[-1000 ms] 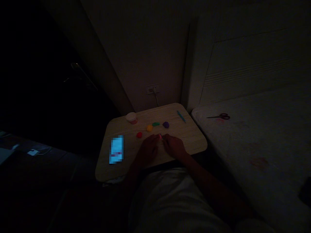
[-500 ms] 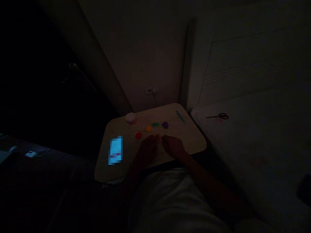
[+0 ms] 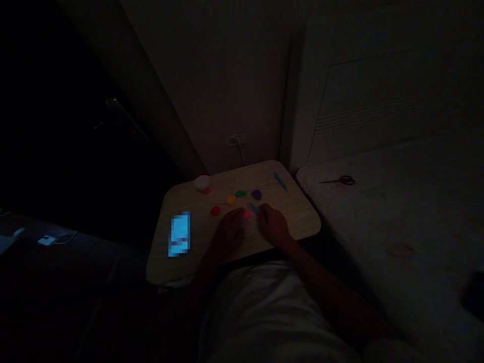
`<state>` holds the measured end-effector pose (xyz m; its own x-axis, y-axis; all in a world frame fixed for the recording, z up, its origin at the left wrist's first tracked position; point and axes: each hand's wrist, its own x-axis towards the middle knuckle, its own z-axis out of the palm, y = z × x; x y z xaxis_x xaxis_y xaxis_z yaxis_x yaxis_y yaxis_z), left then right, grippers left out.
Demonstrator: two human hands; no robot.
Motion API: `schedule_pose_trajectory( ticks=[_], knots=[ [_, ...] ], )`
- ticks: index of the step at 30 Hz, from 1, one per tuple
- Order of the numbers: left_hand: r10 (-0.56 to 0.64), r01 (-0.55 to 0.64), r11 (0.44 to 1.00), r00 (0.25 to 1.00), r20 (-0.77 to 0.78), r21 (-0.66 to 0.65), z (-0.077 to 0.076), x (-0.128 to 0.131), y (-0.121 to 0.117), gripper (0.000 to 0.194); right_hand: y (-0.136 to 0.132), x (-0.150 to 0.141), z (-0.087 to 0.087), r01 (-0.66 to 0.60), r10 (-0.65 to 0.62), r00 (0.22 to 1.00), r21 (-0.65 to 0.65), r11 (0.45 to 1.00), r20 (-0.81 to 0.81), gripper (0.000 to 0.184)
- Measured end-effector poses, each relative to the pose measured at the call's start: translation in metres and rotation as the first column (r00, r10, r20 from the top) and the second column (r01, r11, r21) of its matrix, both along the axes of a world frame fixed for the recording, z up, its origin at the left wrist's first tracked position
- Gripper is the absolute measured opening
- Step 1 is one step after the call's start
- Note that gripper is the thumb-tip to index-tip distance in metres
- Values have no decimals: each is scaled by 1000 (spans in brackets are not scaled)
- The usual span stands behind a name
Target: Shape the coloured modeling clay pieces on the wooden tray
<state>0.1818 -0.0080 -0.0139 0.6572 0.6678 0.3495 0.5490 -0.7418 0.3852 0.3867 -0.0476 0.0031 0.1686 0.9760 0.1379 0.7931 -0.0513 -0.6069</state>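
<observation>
In the dim head view, my left hand [image 3: 229,231] is closed over the small table, its fingertips at the edge of a pink lump of modelling clay [image 3: 246,213]. My right hand [image 3: 273,225] grips a thin blue modelling tool [image 3: 254,206], which points up and left beside the pink lump. Just beyond the hands lie a red lump [image 3: 215,210], a yellow-orange lump [image 3: 231,200], a green lump [image 3: 241,193] and a purple lump [image 3: 256,194]. Darkness hides the finer details of my fingers.
A pixelated bright screen [image 3: 179,234] lies on the table's left. A round tub [image 3: 203,184] and another blue tool [image 3: 280,181] are toward the back. Red-handled scissors [image 3: 346,180] rest on the pale bed-like surface at right. A wall socket [image 3: 235,138] holds a plug.
My hands have moved slightly apart, and the pink lump shows more between them. The blue tool in my right hand has come into sight.
</observation>
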Motion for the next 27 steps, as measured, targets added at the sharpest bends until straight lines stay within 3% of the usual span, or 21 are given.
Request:
schedule_pose_trajectory(
  ticks=[2,6,14,20,27],
  knots=[
    [17,-17,1000,1000,24,-7,-1,0,2,57,1,5,-3,10,-5,997,69,998,-83,26],
    [61,-61,998,990,124,2,-3,5,12,41,5,12,-10,-115,149,978,221,968,-145,25],
    [14,-16,1000,997,74,22,1,17,14,45,17,28,-15,-424,440,898,233,876,-23,14],
    [-3,0,999,998,70,44,0,15,14,51,31,31,-15,-456,464,886,248,855,31,8],
    [-6,6,1000,999,44,1,5,14,12,61,43,27,-12,-419,416,908,204,885,61,7]
  ],
)
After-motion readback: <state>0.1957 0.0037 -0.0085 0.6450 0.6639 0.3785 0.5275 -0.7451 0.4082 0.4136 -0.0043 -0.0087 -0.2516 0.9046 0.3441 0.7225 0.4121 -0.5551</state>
